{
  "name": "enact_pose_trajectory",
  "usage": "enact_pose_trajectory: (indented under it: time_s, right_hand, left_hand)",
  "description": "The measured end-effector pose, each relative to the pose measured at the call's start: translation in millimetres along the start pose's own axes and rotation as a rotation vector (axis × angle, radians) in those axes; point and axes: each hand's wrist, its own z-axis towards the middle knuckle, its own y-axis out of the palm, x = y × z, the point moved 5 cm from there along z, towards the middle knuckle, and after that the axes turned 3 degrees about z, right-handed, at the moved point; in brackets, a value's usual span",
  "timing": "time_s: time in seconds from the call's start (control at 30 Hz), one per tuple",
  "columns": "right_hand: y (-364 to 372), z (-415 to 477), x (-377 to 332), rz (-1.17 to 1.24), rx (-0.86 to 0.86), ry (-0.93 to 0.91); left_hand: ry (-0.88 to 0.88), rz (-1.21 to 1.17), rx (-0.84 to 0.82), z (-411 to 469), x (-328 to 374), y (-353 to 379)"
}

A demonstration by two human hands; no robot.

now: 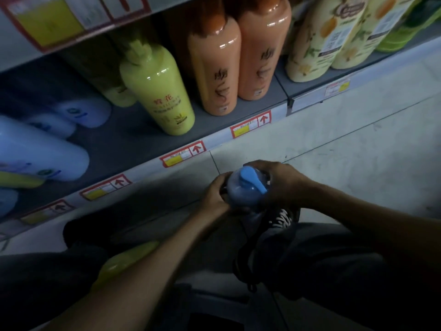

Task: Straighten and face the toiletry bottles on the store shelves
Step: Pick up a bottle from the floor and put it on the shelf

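Both your hands are clamped on one pale blue pump bottle, seen from the top. Your left hand curls round its 9 o'clock side. Your right hand wraps it from 12 to 3 o'clock. The blue pump head has its spout pointing to about 4 o'clock. The bottle is held off the shelf, over the floor, just short of the shelf's front edge and above your shoe.

From the held bottle:
- 11 o'clock: a yellow-green bottle, upright and near the front edge.
- 12 o'clock: two orange bottles, upright, side by side and touching.
- 1 o'clock: cream bottles with flower labels.
- 9 to 10 o'clock: pale blue bottles, the front one close to the edge.

A strip of bare shelf deck lies between the pale blue bottles and the yellow-green one. Price tags run along the front lip. There is open floor from 1 to 3 o'clock. A blurred yellow bottle lies under your left forearm at 7 o'clock; you cannot tell what it rests on.
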Motion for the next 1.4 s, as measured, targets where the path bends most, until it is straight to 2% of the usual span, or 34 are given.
enact_pose_trajectory:
  time_s: [0.03, 0.07, 0.13, 0.23, 0.53, 0.73, 0.87, 0.97, 1.1, 1.2, 1.4]
  right_hand:
    - [-28, 6, -21, 0.289, 0.041, -0.040]
    - [-43, -7, -39, 0.401, 0.019, -0.130]
    - [-54, -10, -64, 0.554, -0.025, -0.220]
    - [-58, -6, -93, 0.740, -0.025, -0.233]
    - [-64, -54, -205, 0.886, 0.030, -0.415]
    - [-47, -82, -266, 0.828, -0.030, -0.496]
    - [-23, -93, -297, 0.580, -0.100, -0.574]
    - [-8, -79, -303, 0.477, -0.008, -0.585]
    - [3, -50, -297, 0.226, 0.156, -0.582]
    - [-6, -30, -306, 0.217, 0.259, -0.592]
    - [-32, 5, -328, 0.172, 0.386, -0.679]
  left_hand:
    - [0.029, -0.099, 0.010, -7, 7, -14]
    - [0.066, -0.168, 0.007, -14, 11, -28]
    - [0.071, -0.257, -0.025, -32, 24, -55]
    - [0.045, -0.362, -0.048, -59, 37, -89]
    - [0.124, -0.339, 0.107, -165, 81, -187]
    - [0.149, -0.360, 0.224, -226, 65, -213]
    - [0.171, -0.381, 0.312, -239, 40, -219]
    - [0.209, -0.369, 0.332, -237, 19, -218]
    - [0.285, -0.229, 0.370, -223, 12, -228]
    - [0.324, -0.176, 0.402, -201, 19, -242]
    - [0.366, 0.039, 0.630, -160, 36, -268]
